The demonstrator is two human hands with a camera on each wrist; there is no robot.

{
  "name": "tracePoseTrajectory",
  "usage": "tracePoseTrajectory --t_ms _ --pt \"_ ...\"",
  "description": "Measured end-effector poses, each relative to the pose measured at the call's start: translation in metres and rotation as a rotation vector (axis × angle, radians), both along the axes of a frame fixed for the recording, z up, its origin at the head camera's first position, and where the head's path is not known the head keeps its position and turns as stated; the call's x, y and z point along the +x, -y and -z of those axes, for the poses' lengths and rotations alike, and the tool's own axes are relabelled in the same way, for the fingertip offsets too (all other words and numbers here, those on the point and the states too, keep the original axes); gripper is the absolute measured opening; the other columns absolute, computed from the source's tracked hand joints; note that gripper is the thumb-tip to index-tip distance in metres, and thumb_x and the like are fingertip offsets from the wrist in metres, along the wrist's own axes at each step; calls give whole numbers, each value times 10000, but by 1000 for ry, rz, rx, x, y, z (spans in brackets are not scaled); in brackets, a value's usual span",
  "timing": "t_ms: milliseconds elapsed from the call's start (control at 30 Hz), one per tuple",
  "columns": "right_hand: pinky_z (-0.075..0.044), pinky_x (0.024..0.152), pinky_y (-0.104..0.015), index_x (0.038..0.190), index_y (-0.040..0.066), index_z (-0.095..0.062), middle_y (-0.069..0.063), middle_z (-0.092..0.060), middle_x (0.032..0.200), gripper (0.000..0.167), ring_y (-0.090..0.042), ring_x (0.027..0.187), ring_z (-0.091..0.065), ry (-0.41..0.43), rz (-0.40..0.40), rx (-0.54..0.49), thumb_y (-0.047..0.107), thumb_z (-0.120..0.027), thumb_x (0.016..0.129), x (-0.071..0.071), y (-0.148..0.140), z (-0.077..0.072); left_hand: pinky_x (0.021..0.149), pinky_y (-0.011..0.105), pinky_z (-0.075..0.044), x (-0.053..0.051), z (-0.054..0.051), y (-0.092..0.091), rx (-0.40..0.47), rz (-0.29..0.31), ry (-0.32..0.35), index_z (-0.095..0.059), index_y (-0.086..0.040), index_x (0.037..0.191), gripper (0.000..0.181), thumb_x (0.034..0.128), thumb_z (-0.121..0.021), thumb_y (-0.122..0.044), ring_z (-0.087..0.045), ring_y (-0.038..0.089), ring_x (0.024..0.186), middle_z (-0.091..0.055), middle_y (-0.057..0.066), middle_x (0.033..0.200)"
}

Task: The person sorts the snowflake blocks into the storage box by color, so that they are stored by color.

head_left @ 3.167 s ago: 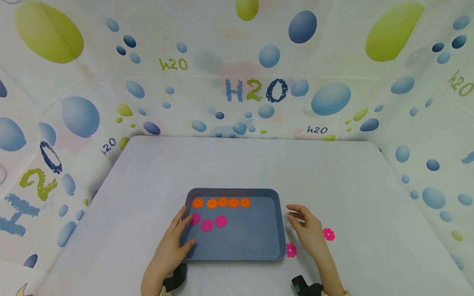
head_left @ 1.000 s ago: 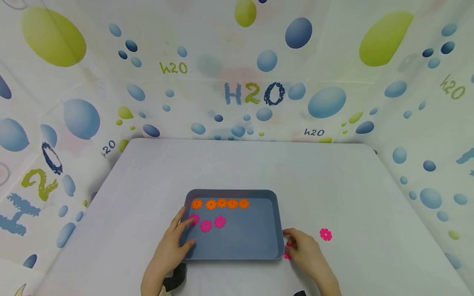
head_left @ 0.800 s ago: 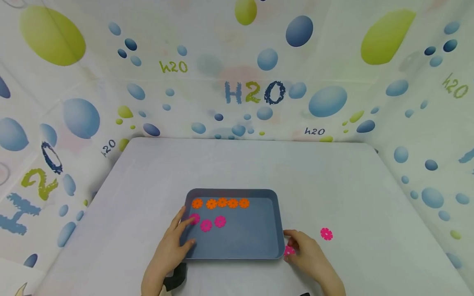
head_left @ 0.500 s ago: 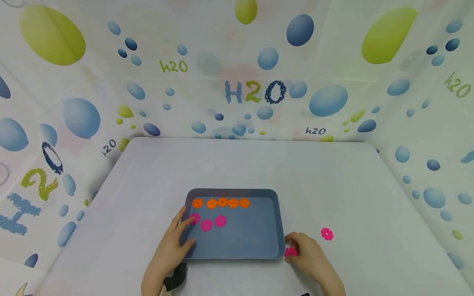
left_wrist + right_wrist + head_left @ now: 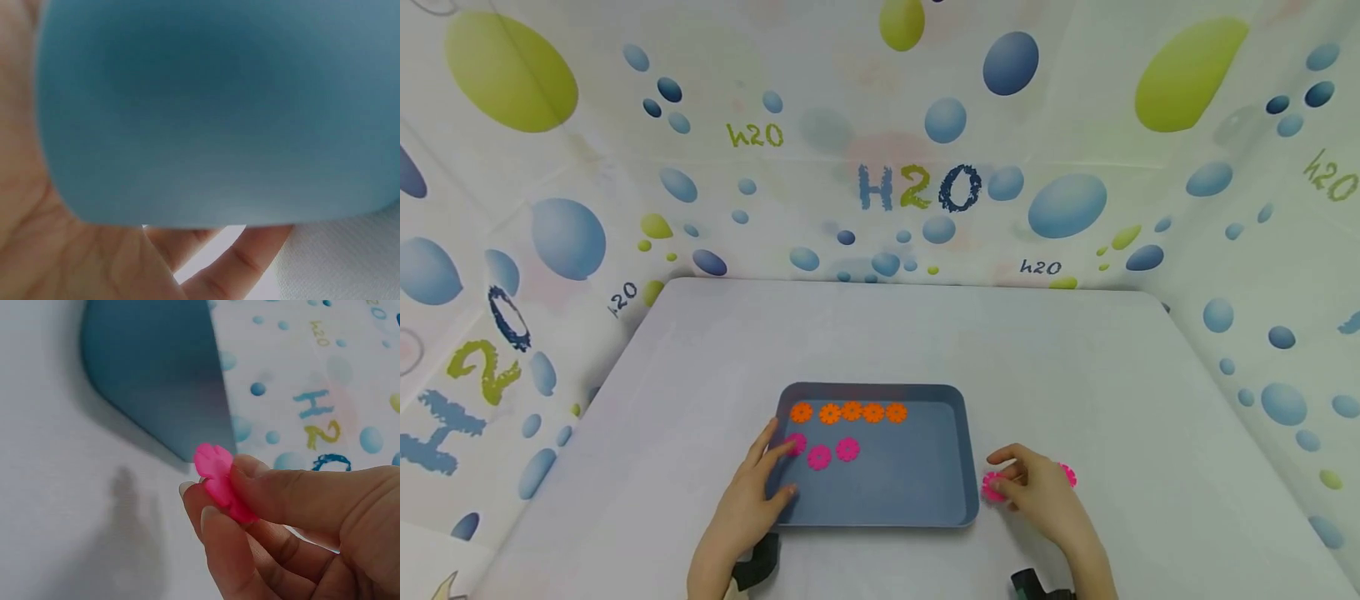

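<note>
A blue-grey tray (image 5: pixel 917 467) lies on the white table. My left hand (image 5: pixel 747 493) rests over its left rim, fingers fairly straight and one fingertip at a pink flower-shaped piece; in the left wrist view the tray wall (image 5: pixel 212 125) fills most of the picture. Just right of the tray, my right hand (image 5: pixel 1045 496) pinches a pink flower piece (image 5: pixel 215 472) between thumb and fingers, raised off the table. Another pink flower piece (image 5: pixel 1070 475) lies behind that hand, partly hidden. Inside the tray, several orange flower pieces (image 5: pixel 852 411) form a row, with pink flower pieces (image 5: pixel 819 457) below.
White table surface (image 5: pixel 880 333) surrounds the tray. Behind and at the sides hangs a white backdrop (image 5: pixel 820 50) printed with blue and green drops. Dark wrist-camera mounts (image 5: pixel 758 562) show below both hands.
My right hand reached down to the pink flower piece beside the tray, pinched it and lifted it up and slightly right. My left hand has stayed on the tray's left side.
</note>
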State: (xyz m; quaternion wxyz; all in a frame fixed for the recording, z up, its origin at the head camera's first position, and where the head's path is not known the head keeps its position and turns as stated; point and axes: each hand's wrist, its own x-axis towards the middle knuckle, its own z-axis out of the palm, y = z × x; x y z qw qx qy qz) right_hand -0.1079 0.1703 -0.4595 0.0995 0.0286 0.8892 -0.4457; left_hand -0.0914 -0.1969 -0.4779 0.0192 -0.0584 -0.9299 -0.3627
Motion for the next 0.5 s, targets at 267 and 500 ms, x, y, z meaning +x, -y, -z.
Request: tracePoseTrajectory --t_ms 267,500 --pt "-558 554 -249 1132 47 -641 -89 -723 866 244 -172 589 -651 -52 11 -66 60 -660 888 -19 -2 -15 1047 643 -365 0 -1 0 -2 3 -12 -553 4 1328 558 800 -731 -23 -325 485 1391 -244 198 1584" --pt "-575 567 -283 1146 43 -632 -100 -725 873 256 -199 620 -678 -60 -27 -115 72 -659 893 -34 11 -25 1048 642 -365 -1 1 0 -4 2 -14 -551 1 1330 559 800 -730 -23 -324 485 1392 -244 197 1584"
